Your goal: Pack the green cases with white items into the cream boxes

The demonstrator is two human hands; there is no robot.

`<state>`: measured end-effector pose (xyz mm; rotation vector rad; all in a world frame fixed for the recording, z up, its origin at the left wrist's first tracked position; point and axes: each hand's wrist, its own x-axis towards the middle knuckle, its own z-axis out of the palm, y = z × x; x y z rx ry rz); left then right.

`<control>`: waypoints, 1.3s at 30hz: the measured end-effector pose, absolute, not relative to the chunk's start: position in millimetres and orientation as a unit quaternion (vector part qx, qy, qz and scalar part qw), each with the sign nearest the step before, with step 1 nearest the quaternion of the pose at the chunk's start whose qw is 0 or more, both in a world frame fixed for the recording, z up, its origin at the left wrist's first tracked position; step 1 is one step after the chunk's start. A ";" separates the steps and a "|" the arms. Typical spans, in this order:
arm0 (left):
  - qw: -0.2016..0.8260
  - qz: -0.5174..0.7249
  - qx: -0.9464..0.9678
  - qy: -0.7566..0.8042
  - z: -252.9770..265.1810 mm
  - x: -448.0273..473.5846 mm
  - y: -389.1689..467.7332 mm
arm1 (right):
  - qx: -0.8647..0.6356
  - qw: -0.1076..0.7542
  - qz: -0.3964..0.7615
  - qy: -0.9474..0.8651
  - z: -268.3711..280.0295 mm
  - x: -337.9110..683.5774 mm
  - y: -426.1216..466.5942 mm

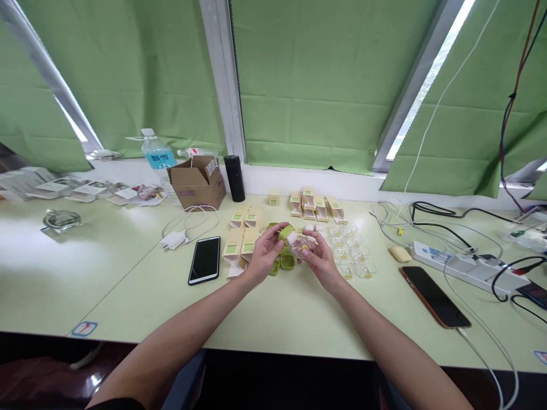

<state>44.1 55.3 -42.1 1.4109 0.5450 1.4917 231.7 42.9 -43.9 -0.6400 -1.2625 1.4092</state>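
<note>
Over the middle of the pale green desk (128, 273) my two hands meet. My left hand (265, 250) pinches a small green cap (286, 233) between thumb and fingers. My right hand (319, 258) holds a small clear bottle (301, 246), whose top touches the cap. More green caps (284, 263) lie on the desk just below my hands. Small beige boxes with green labels (240, 246) stand to the left of my left hand. Several clear bottles (351, 251) lie to the right of my right hand.
More beige boxes (315, 206) lie further back. A black phone (205, 259) and white charger (172, 240) lie to the left, with a cardboard box (197, 183), black cylinder (235, 177) and water bottle (156, 157) behind. On the right are a red-edged phone (433, 296), power strip (461, 265) and cables.
</note>
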 end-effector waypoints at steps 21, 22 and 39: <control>0.412 0.561 0.684 0.218 -33.1 44.5 45.9 | -0.242 0.547 0.616 -0.512 -39.7 225.9 39.9; 0.411 0.557 0.688 0.217 -32.7 44.7 45.4 | -0.246 0.547 0.614 -0.513 -39.1 225.7 39.7; 0.327 0.551 0.694 0.327 -40.6 51.6 43.7 | -0.279 0.601 0.535 -0.524 -34.9 223.2 35.9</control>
